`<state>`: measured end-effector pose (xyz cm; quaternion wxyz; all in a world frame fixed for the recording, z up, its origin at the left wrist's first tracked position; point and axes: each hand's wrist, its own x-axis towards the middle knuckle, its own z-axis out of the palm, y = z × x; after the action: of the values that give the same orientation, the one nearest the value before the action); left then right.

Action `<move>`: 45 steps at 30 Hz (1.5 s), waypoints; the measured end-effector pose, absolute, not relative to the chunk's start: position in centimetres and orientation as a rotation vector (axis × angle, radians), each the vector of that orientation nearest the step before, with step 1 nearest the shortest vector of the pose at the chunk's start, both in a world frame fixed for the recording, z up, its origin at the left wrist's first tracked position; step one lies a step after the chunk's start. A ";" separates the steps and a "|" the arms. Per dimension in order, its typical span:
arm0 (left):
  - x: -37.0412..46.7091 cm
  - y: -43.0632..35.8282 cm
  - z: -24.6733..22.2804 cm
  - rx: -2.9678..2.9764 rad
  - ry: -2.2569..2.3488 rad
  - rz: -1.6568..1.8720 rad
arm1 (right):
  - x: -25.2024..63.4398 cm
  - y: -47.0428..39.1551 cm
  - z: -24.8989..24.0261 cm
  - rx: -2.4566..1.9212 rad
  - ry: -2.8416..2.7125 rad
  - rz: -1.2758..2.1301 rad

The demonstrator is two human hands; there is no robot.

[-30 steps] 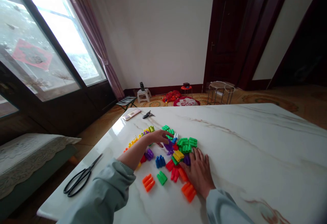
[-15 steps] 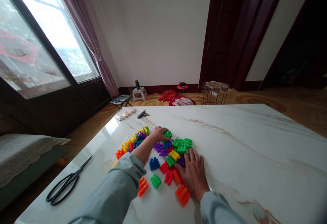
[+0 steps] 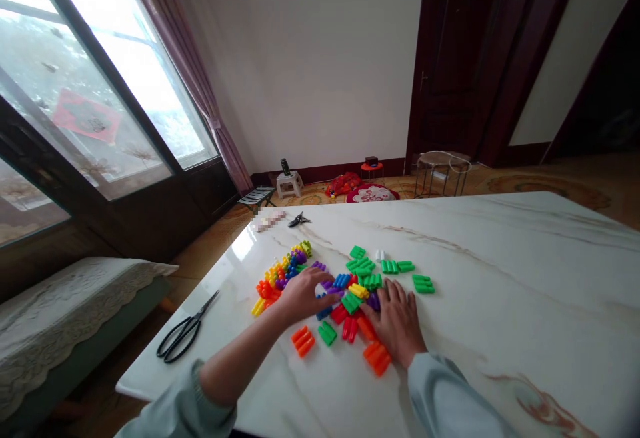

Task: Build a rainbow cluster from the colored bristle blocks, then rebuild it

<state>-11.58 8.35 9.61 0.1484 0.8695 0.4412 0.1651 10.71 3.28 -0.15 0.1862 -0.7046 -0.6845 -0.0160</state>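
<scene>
Plastic building blocks in many colours lie loosely on the table in front of me. My left hand (image 3: 305, 293) reaches over the pile with thumb and fingers apart, above purple blocks (image 3: 334, 289) and beside a dark blue block (image 3: 324, 310) it partly covers. My right hand (image 3: 399, 321) rests with fingers spread at the pile's right side, next to a dark purple block (image 3: 373, 301) and an orange block (image 3: 367, 329). Between the hands are a yellow block (image 3: 359, 291), a green block (image 3: 351, 303) and red blocks (image 3: 349, 329). Several green blocks (image 3: 361, 265) lie beyond.
Left of my left hand, a row of joined blocks (image 3: 284, 270) stretches away. Black-handled scissors (image 3: 184, 331) lie near the left edge of the marble-patterned table (image 3: 500, 278). Dark pliers-like cutters (image 3: 299, 220) are at the far side. A wire-legged stool (image 3: 443, 163) stands beyond.
My left hand has drawn back from the far green blocks toward the purple and blue ones. Green blocks now lie more spread out to the right. The view has turned slightly left.
</scene>
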 end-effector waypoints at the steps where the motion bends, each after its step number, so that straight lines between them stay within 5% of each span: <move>1: -12.3 6.6 9.0 2.548 1.304 0.490 | 10.7 3.3 -0.3 -1.984 -1.928 -0.052; 12: -10.1 1.6 1.1 2.513 1.545 0.790 | 10.9 3.4 -0.7 -1.971 -1.946 -0.136; 24: -7.1 6.2 2.6 2.127 1.535 1.175 | 10.9 3.4 -0.8 -1.965 -1.943 -0.152; 34: -5.3 9.1 6.3 2.284 1.093 1.035 | 10.8 3.3 -0.1 -1.979 -1.935 -0.074; 42: -14.4 6.9 5.0 2.200 2.275 0.907 | 10.8 3.4 -0.5 -1.962 -1.928 -0.138; 45: -14.9 6.3 3.9 2.159 2.342 0.767 | 10.8 3.4 -0.6 -1.963 -1.929 -0.143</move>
<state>-14.85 6.33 3.88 -0.0675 0.6575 0.7132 0.2335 10.76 3.44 -0.58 0.1917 -0.6990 -0.6871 -0.0509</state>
